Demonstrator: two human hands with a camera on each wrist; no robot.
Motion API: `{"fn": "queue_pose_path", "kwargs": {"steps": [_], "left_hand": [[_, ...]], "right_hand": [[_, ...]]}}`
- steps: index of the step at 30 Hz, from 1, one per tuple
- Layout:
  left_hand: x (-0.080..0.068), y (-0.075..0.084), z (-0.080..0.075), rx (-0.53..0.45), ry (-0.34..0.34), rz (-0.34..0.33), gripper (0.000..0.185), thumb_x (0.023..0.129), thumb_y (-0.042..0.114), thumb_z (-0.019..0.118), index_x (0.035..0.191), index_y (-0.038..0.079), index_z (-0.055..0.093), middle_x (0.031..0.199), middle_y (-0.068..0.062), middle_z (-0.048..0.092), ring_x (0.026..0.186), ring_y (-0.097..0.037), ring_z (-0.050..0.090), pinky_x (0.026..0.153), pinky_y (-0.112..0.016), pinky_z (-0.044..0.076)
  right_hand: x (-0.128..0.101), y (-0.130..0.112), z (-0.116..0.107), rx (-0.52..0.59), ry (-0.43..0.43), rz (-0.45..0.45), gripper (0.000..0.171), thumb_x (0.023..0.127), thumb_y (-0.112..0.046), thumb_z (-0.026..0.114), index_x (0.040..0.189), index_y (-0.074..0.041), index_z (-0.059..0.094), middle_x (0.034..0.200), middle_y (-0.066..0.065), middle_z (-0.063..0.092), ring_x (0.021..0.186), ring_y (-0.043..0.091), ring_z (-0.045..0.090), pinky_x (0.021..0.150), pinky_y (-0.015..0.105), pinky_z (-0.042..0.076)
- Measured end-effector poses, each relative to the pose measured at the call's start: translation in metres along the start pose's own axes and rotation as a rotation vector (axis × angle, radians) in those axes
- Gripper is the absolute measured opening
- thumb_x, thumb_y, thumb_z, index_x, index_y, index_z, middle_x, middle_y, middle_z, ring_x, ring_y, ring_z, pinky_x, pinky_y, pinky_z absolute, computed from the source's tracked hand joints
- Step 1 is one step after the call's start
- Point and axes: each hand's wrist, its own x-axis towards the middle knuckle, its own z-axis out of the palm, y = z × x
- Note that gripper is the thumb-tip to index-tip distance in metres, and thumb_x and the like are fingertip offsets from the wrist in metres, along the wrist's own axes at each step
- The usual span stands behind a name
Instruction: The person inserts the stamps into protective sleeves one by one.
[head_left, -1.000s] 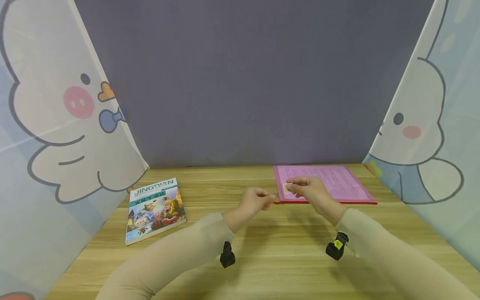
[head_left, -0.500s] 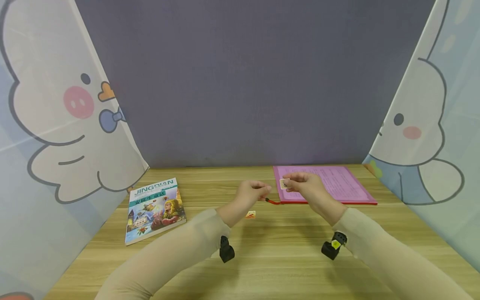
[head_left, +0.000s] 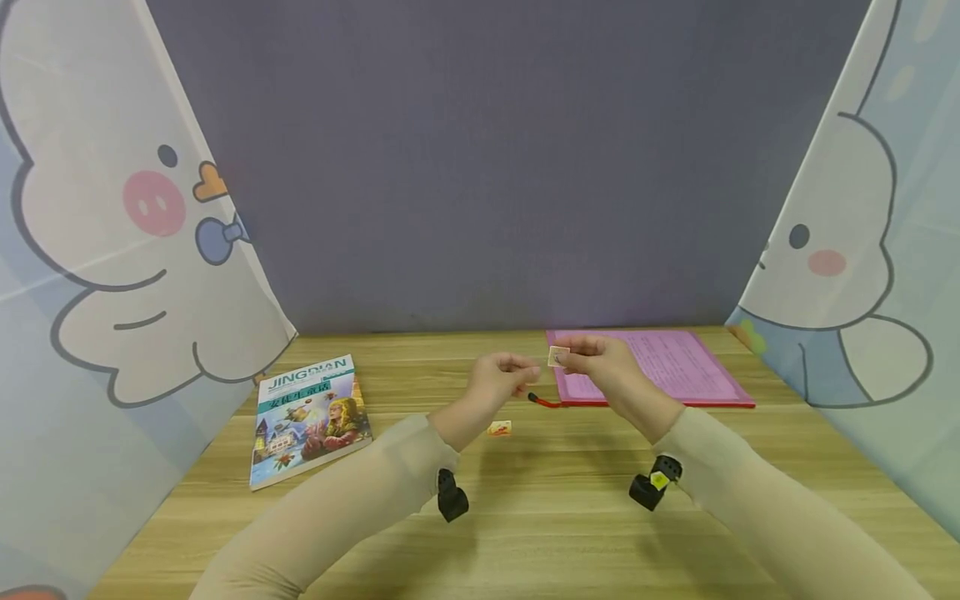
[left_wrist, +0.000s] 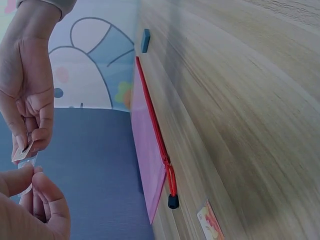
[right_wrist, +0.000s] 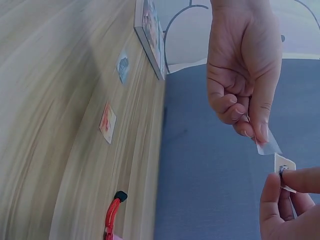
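My left hand (head_left: 491,387) is raised over the table and pinches a small clear plastic sleeve (right_wrist: 269,146) between thumb and fingers. Facing it, my right hand (head_left: 603,367) pinches a small stamp-like picture card (head_left: 558,357) with a pale border and a dark print. In the right wrist view the card's edge stands right at the sleeve's open-looking lower end. Beneath the left hand, a second small card (head_left: 499,428) with an orange-red picture lies on the tabletop.
A pink zip folder (head_left: 675,367) with a red cord pull (head_left: 546,402) lies behind the right hand. To the left lies a storybook (head_left: 311,421). A bluish small piece (right_wrist: 123,66) and a teal block (left_wrist: 145,40) rest on the wooden table (head_left: 570,533).
Both hands have risen a little; the right one has carried its card leftward toward the left hand. The left hand shifted slightly left, and the orange-red card beneath it came into view.
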Motion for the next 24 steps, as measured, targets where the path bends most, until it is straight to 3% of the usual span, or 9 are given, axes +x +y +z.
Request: {"fn": "queue_pose_path", "kwargs": {"steps": [10, 24], "left_hand": [[0.0007, -0.0005, -0.0029, -0.009, 0.046, 0.027, 0.017, 0.088, 0.013, 0.072, 0.089, -0.004, 0.069, 0.090, -0.011, 0.073, 0.061, -0.008, 0.059, 0.070, -0.029, 0.059], [0.0006, -0.0011, -0.0038, -0.039, 0.052, 0.039, 0.019, 0.088, 0.013, 0.072, 0.091, -0.005, 0.070, 0.082, -0.007, 0.072, 0.064, -0.010, 0.061, 0.067, -0.027, 0.058]], "right_hand": [[0.0019, -0.0023, 0.0017, 0.035, 0.021, -0.021, 0.033, 0.093, -0.010, 0.064, 0.122, 0.006, 0.058, 0.087, -0.009, 0.067, 0.079, 0.006, 0.066, 0.105, 0.048, 0.044], [0.0020, -0.0034, 0.0062, 0.032, 0.044, -0.031, 0.032, 0.091, -0.014, 0.068, 0.117, 0.004, 0.062, 0.088, -0.008, 0.069, 0.080, 0.006, 0.066, 0.109, 0.054, 0.038]]}}
